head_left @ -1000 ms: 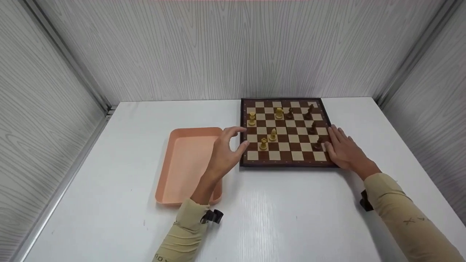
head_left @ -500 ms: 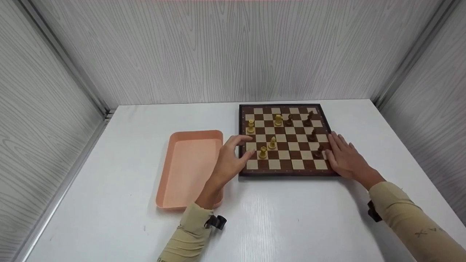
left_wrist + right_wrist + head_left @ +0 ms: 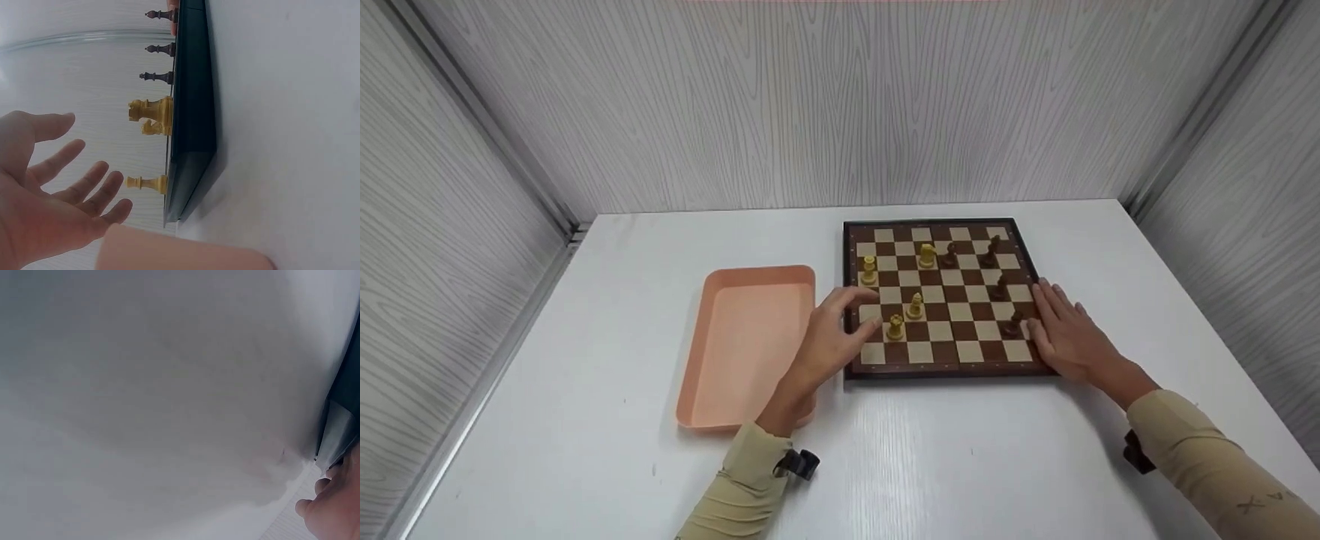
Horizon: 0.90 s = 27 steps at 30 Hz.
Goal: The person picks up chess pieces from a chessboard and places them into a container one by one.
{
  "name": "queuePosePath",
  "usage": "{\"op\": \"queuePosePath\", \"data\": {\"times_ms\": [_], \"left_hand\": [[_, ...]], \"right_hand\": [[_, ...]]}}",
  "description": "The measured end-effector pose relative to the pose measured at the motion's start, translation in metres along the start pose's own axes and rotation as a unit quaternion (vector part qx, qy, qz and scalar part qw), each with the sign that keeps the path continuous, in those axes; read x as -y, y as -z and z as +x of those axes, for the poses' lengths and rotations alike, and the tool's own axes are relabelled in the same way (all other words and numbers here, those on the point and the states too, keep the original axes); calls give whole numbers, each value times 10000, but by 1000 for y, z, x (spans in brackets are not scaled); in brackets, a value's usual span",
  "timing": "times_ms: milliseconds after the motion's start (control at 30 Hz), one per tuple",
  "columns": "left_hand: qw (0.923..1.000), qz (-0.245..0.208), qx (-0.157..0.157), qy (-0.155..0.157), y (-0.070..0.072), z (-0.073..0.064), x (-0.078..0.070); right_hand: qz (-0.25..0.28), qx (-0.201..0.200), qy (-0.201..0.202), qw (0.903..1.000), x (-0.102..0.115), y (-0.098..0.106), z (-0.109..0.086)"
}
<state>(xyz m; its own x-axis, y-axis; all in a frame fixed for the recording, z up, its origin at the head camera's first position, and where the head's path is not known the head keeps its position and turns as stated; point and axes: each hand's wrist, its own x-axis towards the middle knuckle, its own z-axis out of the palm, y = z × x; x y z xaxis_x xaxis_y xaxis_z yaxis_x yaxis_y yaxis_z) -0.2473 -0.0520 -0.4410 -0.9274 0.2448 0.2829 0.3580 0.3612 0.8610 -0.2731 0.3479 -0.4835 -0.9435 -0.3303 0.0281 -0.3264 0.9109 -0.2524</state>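
Note:
A brown-and-cream chessboard (image 3: pixel 945 371) lies on the white table, bearing several upright chess pieces. Over its left edge hovers my left hand (image 3: pixel 832 334), thumb and index finger bent apart with nothing between them. In the left wrist view the fingers (image 3: pixel 101 197) stay clear of the pieces. Nearest to it are a yellow rook-like piece (image 3: pixel 895 328), a yellow bishop-like piece (image 3: pixel 915 306) and another yellow piece (image 3: pixel 868 270). My right hand (image 3: pixel 1072 341) lies flat with fingers extended along the board's right edge, its thumb beside a dark piece (image 3: pixel 1013 325).
Left of the board stands a pink tray (image 3: pixel 757 276), partly behind my left forearm. Farther back on the board are a yellow knight (image 3: pixel 927 255) and dark pieces, one (image 3: pixel 991 251) near the far right corner. Pale walls (image 3: pixel 840 105) enclose the table's back and sides.
The chessboard with its pieces has slid towards me, and my right hand has moved along with it at the edge. My left hand has come slightly nearer too. The view has shifted a little.

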Motion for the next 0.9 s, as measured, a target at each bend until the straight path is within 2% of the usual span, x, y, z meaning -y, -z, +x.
{"op": "queuePosePath", "data": {"times_ms": [233, 433, 733, 900], "left_hand": [[9997, 106, 133, 198, 1, -4, 2], [9986, 161, 373, 335, -1, -5, 3], [9973, 294, 576, 343, 0, -7, -1], [9966, 108, 761, 284, -1, -7, -1]], "right_hand": [[128, -198, 108, 9997, 6, -5, -12], [137, -200, 83, 9997, 13, -6, -20], [186, -259, 144, 9994, 18, -9, -31], [162, -222, 83, 9996, 22, -6, -35]]}}
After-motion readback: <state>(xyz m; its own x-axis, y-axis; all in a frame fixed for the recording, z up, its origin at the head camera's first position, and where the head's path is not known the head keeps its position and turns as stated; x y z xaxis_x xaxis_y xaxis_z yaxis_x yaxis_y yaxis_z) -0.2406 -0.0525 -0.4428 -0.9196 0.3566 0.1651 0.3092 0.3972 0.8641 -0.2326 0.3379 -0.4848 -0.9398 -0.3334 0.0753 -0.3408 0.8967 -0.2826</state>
